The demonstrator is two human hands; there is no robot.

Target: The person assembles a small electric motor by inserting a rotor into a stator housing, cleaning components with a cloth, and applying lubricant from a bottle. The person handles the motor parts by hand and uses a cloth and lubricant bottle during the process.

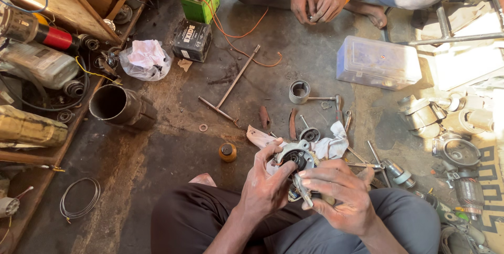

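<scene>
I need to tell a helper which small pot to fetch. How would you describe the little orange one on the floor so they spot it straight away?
Start at the wide dark metal pipe lying on the oily floor. Move toward the left hand: the small orange pot stands alone between them. It is the only squat orange thing there, with a dark round top.

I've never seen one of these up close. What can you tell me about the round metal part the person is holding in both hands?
The round metal part looks like grey cast metal, grimy, with a dark circular opening in its middle and small lugs on its rim. It is held above the person's lap, its open face tilted up toward the camera. The left hand grips its left edge, thumb near the opening; the right hand steadies it from below. A white rag lies just behind it.
</scene>
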